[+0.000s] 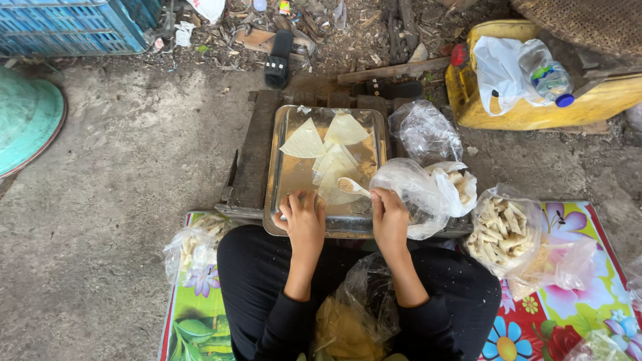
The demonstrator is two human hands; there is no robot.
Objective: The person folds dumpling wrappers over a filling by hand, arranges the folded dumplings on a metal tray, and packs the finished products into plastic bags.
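Note:
A metal tray (pixel 287 180) rests on a low dark wooden stand in front of me. Several thin pale triangular wrappers (pixel 331 150) lie on it. My left hand (pixel 302 217) presses flat on the tray's near part, fingers apart. At the tray's right near corner my right hand (pixel 388 214) holds a small spoon (pixel 349 186) with pale filling over a wrapper. A clear plastic bag (pixel 418 187) lies just right of that hand.
Clear bags of rolled pale sticks sit at my right (pixel 505 230) and left (pixel 194 244) on a flowered mat (pixel 575 314). A yellow jerrycan (pixel 535 110) with a bottle stands at back right. A blue crate (pixel 73 27) and a green lid (pixel 27 117) are at left.

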